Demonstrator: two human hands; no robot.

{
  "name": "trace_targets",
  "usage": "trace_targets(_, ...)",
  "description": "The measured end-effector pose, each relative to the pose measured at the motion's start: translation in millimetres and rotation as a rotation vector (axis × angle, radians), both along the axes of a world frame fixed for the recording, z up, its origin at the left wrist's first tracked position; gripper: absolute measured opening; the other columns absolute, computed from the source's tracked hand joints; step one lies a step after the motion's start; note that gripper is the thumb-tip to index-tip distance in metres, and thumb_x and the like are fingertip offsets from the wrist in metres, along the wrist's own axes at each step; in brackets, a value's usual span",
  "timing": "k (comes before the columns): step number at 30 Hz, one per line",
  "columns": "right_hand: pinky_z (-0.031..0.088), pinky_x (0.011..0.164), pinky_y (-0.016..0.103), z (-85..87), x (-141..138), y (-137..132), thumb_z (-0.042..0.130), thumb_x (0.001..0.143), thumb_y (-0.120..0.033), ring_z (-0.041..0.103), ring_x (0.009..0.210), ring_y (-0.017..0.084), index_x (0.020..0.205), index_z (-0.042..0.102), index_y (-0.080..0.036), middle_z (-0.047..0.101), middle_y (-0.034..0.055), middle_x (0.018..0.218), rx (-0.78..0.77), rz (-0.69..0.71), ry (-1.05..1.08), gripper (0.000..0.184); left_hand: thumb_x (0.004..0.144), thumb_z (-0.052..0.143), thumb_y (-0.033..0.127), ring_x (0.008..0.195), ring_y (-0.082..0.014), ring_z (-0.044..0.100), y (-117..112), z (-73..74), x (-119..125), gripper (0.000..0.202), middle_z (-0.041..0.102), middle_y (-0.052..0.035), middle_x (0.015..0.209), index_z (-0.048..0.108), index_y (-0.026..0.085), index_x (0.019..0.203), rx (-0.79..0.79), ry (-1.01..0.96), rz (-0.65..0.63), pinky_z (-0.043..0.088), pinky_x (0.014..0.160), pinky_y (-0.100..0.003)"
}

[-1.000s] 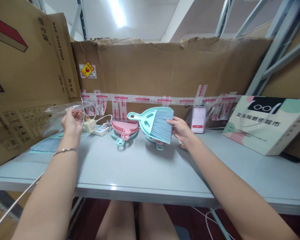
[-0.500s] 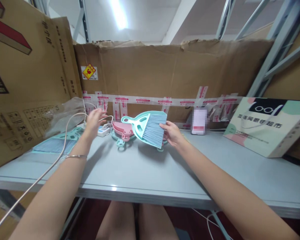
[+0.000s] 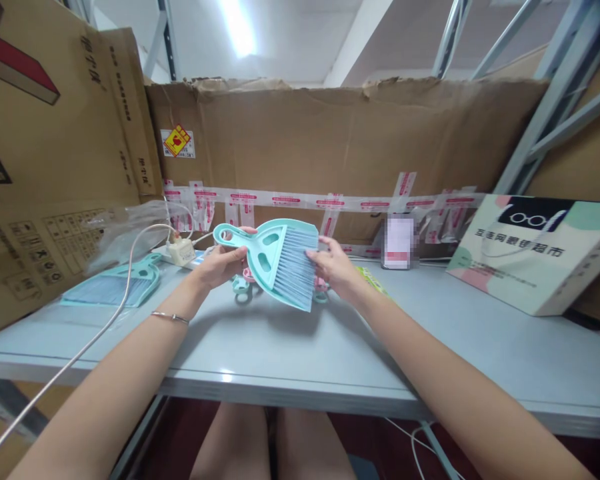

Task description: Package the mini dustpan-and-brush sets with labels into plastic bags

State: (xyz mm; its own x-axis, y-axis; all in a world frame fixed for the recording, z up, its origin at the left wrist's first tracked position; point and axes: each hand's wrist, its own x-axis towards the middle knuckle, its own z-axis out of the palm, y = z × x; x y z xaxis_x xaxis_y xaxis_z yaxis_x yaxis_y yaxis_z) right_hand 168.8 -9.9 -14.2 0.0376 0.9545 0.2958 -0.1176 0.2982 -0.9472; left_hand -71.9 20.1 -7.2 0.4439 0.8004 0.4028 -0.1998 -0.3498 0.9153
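Brush-and-dustpan set [image 3: 267,257], turquoise with blue-grey bristles, is raised in front of the person above the grey table [image 3: 260,353], as the head view shows. The left hand [image 3: 225,263] grasps its handle, thumb across the front. The right hand [image 3: 337,267] grips the bristle end, thumb on the front and other fingers partly hidden behind. Beyond the set, small turquoise loops [image 3: 241,287] and pink parts peek out, mostly covered.

Farther left lies another turquoise set [image 3: 113,287], crossed by a pale cable [image 3: 129,267], near a white plug block [image 3: 181,252].

Writing appears on several things. The pastel box [image 3: 520,247] at right bears a glasses drawing on a black panel above a line of Chinese characters, the last four apparently 眼镜超市; its finer print is illegible. The back cardboard [image 3: 305,133] carries a white label with a code seemingly starting "LM27", partly under a yellow-and-red diamond sticker [image 3: 178,140]. Its clear tape [image 3: 285,200] has red printed strips, too small to read. The left carton [image 3: 65,153] shows vertical Chinese lettering and rows of handling symbols. The screen of the upright phone [image 3: 399,241] is pixelated.
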Motion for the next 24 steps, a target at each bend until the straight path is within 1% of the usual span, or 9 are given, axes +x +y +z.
trace_targets(2,0.050,0.072,0.031,6.0,-3,-9,0.063,0.073,-0.030,0.055,0.087,0.016,0.106,0.045,-0.026,0.055,0.0029,0.102,0.280,-0.268,-0.139,0.038,0.065,0.073,0.047,0.059,-0.0155,0.058,-2,1.7,0,0.059,0.059,-0.0011,0.072,0.054,0.024,0.116,0.038,0.015,0.014,0.050,0.055,-0.031)
trace_targets(4,0.044,0.086,0.037,11.8,-8,-22,0.059,0.077,-0.031,0.050,0.099,0.019,0.103,0.050,-0.026,0.050,0.0051,0.107,0.577,-0.463,-0.357,0.028,0.062,0.074,0.048,0.058,-0.0151,0.058,-5,4.3,2,0.061,0.059,-0.0006,0.072,0.054,0.025,0.115,0.065,0.001,0.014,0.051,0.054,-0.029)
trace_targets(7,0.038,0.090,0.041,17.4,-16,-39,0.048,0.085,-0.027,0.048,0.098,0.021,0.092,0.059,-0.024,0.049,0.0059,0.098,0.806,-0.522,-0.678,0.013,0.063,0.076,0.044,0.054,-0.0127,0.056,-11,8.7,6,0.060,0.057,0.0014,0.067,0.055,0.025,0.115,0.102,-0.013,0.013,0.050,0.052,-0.026)
trace_targets(9,0.037,0.087,0.040,18.1,-20,-45,0.044,0.087,-0.028,0.048,0.095,0.021,0.092,0.061,-0.024,0.049,0.0062,0.097,0.835,-0.506,-0.808,0.018,0.064,0.076,0.040,0.052,-0.0113,0.055,-13,10.4,8,0.057,0.056,0.0023,0.064,0.055,0.024,0.114,0.126,0.009,0.015,0.048,0.049,-0.023)
trace_targets(12,0.035,0.084,0.040,14.7,-24,-42,0.052,0.085,-0.037,0.047,0.096,0.024,0.099,0.062,-0.023,0.050,0.0080,0.105,0.810,-0.462,-0.990,0.022,0.064,0.077,0.037,0.052,-0.0106,0.054,-15,10.1,10,0.054,0.061,-0.0002,0.070,0.057,0.022,0.112,0.147,0.070,0.012,0.047,0.048,-0.022)
trace_targets(15,0.035,0.080,0.040,8.6,-25,-33,0.057,0.083,-0.038,0.046,0.095,0.025,0.099,0.062,-0.021,0.051,0.0093,0.104,0.742,-0.377,-1.109,0.024,0.064,0.076,0.037,0.055,-0.0104,0.056,-18,8.0,15,0.048,0.067,-0.0064,0.093,0.061,0.021,0.107,0.183,0.156,0.001,0.047,0.050,-0.023)
trace_targets(18,0.037,0.077,0.039,5.9,-25,-26,0.057,0.082,-0.033,0.046,0.090,0.024,0.089,0.061,-0.021,0.052,0.0079,0.096,0.710,-0.317,-1.081,0.015,0.064,0.077,0.035,0.061,-0.0127,0.058,-21,7.6,22,0.040,0.063,-0.0098,0.113,0.065,0.021,0.099,0.264,0.216,0.024,0.047,0.051,-0.025)
trace_targets(21,0.039,0.079,0.040,11.0,-22,-26,0.058,0.081,-0.027,0.047,0.088,0.023,0.084,0.058,-0.020,0.051,0.0068,0.090,0.755,-0.349,-0.991,0.008,0.061,0.078,0.034,0.062,-0.0135,0.058,-21,12.2,23,0.038,0.063,-0.0109,0.115,0.065,0.019,0.093,0.363,0.146,0.130,0.046,0.052,-0.026)
trace_targets(24,0.040,0.082,0.043,22.0,-9,-28,0.057,0.081,-0.024,0.046,0.087,0.024,0.084,0.057,-0.020,0.050,0.0072,0.089,0.822,-0.505,-0.893,0.006,0.066,0.074,0.038,0.053,-0.0090,0.053,-16,22.5,9,0.032,0.067,-0.0091,0.104,0.061,0.019,0.088,0.455,-0.053,0.360,0.042,0.048,-0.024)
